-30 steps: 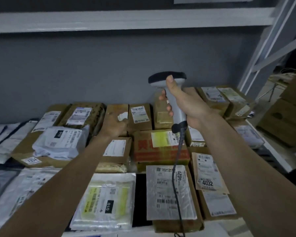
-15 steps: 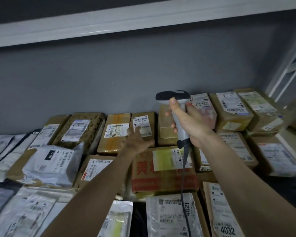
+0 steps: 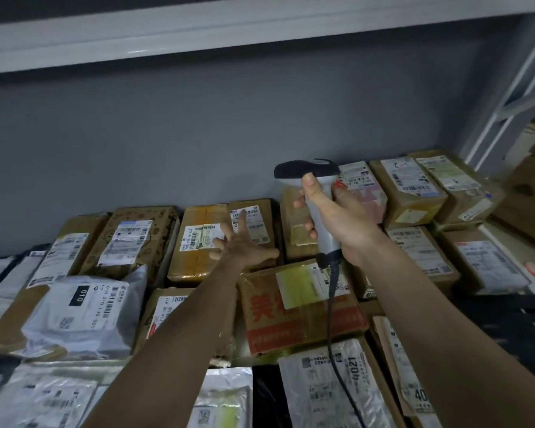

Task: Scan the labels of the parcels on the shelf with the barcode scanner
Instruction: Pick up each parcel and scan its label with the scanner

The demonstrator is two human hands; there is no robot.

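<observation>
- Scanner [image 3: 318,208] handle mostly covered by the right hand [image 3: 343,223] gripping it; window side turned away, unseen.
- Cable [image 3: 332,307] below the grip cut off at the bottom edge.
- Label print on the brown box [image 3: 198,239] under the spread left hand [image 3: 240,247] too small to read.
- Box with red characters [image 3: 300,313] below the grip partly hidden by both forearms.
- Both arms cut off at the bottom edge.

Barcode scanner [image 3: 317,205] above labelled parcels [image 3: 198,242]
</observation>
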